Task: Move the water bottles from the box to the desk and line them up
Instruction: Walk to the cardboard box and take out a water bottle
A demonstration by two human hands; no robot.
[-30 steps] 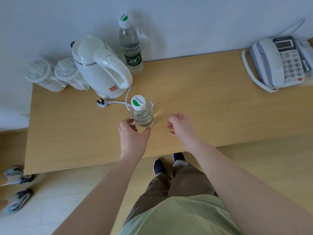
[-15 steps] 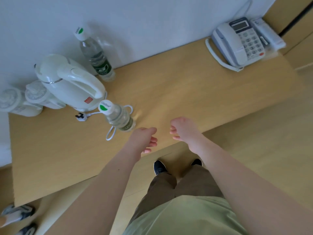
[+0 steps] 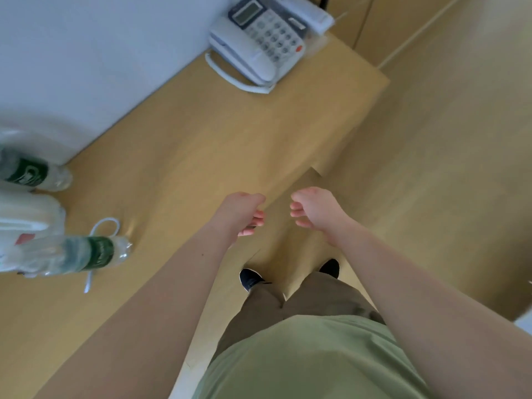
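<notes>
Green shirt fabric (image 3: 302, 358) and brown trousers (image 3: 290, 309) fill the near edge, with two dark shoes (image 3: 251, 278) on the pale floor beyond them. Both forearms reach forward from here. The left hand (image 3: 243, 213) hangs over the near edge of the wooden desk (image 3: 201, 145), its fingers loosely curled under and holding nothing. The right hand (image 3: 312, 207) is just beside it, a small gap between the two, fingers likewise loosely curled and empty, over the floor off the desk's edge.

At the left, on the desk, the nearer water bottle (image 3: 77, 256) is clear plastic with a dark green label band; it shows strongly blurred, its long axis running left to right in the view, base toward the right, so it probably stands upright and only looks tipped by the wide lens. A white cord (image 3: 99, 240) loops behind it, and a white kettle (image 3: 27, 223) sits just to its left, also blurred. Farther back against the white wall (image 3: 100, 59) is a second water bottle (image 3: 34, 174) of the same make, green label visible, base to the right. At the far right end of the desk rests a white desk telephone (image 3: 259, 44) with a keypad and coiled cable.
</notes>
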